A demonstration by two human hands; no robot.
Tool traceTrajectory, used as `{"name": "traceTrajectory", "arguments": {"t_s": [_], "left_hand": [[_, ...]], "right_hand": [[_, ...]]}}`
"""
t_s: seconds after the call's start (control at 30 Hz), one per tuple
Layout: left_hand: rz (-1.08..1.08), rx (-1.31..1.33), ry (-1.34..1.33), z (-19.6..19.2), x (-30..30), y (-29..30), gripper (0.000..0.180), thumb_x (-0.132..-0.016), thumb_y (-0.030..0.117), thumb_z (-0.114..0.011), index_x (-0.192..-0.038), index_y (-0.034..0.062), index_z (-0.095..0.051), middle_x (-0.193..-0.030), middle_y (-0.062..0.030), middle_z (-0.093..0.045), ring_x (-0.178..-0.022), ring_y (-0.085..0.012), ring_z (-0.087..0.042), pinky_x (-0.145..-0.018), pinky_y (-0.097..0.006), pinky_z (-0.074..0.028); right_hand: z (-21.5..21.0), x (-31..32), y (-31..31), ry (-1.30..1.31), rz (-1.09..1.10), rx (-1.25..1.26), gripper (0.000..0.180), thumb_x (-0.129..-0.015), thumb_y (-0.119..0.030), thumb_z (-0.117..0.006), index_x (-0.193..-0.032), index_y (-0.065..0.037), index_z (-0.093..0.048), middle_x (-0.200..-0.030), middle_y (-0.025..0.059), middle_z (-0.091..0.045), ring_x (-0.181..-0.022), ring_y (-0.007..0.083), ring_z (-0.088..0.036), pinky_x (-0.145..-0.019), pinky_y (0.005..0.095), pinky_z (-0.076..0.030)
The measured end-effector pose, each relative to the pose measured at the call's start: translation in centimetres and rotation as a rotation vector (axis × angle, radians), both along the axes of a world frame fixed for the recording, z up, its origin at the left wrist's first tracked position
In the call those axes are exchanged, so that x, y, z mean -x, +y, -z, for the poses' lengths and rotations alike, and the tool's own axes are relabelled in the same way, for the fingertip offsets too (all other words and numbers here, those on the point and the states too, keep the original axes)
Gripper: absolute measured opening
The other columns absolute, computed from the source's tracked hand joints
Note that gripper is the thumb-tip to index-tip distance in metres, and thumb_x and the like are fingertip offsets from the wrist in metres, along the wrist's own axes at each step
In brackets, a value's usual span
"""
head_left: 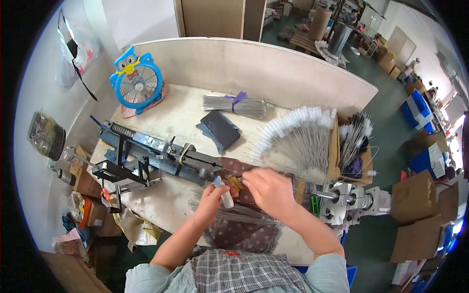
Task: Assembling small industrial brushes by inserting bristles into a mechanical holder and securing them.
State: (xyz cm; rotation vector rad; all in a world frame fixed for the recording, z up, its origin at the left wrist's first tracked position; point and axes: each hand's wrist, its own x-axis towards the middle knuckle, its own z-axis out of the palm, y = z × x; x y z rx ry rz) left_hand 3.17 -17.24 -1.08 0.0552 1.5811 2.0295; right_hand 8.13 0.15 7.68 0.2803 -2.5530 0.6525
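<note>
Probably, the step in hand is handling the small white-and-blue piece (227,199), which sits in the left hand (209,202) over the desk (183,102), near the end of the long dark metal fixture (159,155). To do it well, hold the piece firmly but without squeezing, leave its white end exposed, and bring the right hand (269,191) in slowly and lightly. The thin wires (246,215) lying below the hands on the dotted brown cloth (239,237) look easy to bend, so sleeves and wrists are best lifted over them rather than dragged across.

As for the fingers, those of the left hand are closed around the piece, thumb along its upper side, with little gap left. The right hand's fingers are bent and drawn together, pointing toward the left hand but apart from it; they are blurred, and I cannot tell whether they pinch anything. Between the two hands lies a yellow-brown object (236,183), too small to identify; whether either hand touches it is unclear.
</note>
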Motion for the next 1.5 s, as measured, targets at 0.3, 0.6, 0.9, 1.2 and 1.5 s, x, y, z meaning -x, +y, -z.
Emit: {"name": "traceTrajectory", "arguments": {"t_s": [0.3, 0.6, 0.9, 1.2, 1.5], "left_hand": [[0.171, 0.573, 0.478, 1.9, 1.5, -1.8, 0.015, -0.076, 0.011, -0.065, -0.080, 0.0006, -0.056, -0.074, -0.0079, -0.059, -0.066, -0.0088, -0.052, -0.056, -0.028, -0.044], [-0.617, -0.062, -0.362, 2.8, 4.0, -17.4, 0.031, -0.083, 0.041, -0.067, -0.091, 0.0111, -0.059, -0.078, 0.0001, -0.060, -0.070, -0.0118, -0.058, -0.062, -0.025, -0.046], [-0.580, 0.221, -0.278, 1.7, 0.3, -20.2, 0.050, -0.083, 0.033, -0.067, -0.121, 0.0063, -0.048, -0.096, -0.0063, -0.059, -0.076, -0.0150, -0.060, -0.065, -0.028, -0.048], [-1.134, 0.200, 0.077, 3.2, -0.6, -24.3, 0.038, -0.083, 0.021, -0.068, -0.114, 0.0045, -0.054, -0.088, -0.0037, -0.062, -0.068, -0.0140, -0.062, -0.057, -0.025, -0.045], [-0.479, -0.245, -0.458, 2.3, 3.5, -17.2, 0.039, -0.086, 0.044, -0.058, -0.104, 0.0092, -0.057, -0.085, -0.0009, -0.060, -0.079, -0.0140, -0.058, -0.070, -0.030, -0.045]], "right_hand": [[8.2, 0.9, -1.4, -0.130, -0.077, 0.048, 0.020, -0.077, -0.017, -0.066, -0.093, -0.006, -0.060, -0.084, 0.0078, -0.055, -0.071, 0.0238, -0.063, -0.056, 0.0336, -0.051], [5.1, 0.0, 0.1, -0.224, -0.076, 0.008, 0.016, -0.077, -0.021, -0.068, -0.086, -0.009, -0.062, -0.080, 0.0064, -0.056, -0.067, 0.0246, -0.062, -0.056, 0.0337, -0.050], [4.8, 0.2, -0.3, -0.264, -0.128, 0.024, 0.017, -0.078, -0.017, -0.068, -0.091, -0.008, -0.063, -0.081, 0.0085, -0.057, -0.070, 0.0279, -0.061, -0.060, 0.0351, -0.050], [4.6, 0.5, -0.9, -0.315, -0.147, -0.049, 0.016, -0.078, -0.014, -0.067, -0.092, -0.007, -0.064, -0.082, 0.0076, -0.059, -0.072, 0.0276, -0.061, -0.061, 0.0366, -0.050], [2.2, -0.5, -1.3, -0.370, -0.084, -0.075, 0.017, -0.076, -0.013, -0.067, -0.091, -0.005, -0.066, -0.083, 0.0095, -0.062, -0.073, 0.0288, -0.061, -0.064, 0.0357, -0.049]]}}
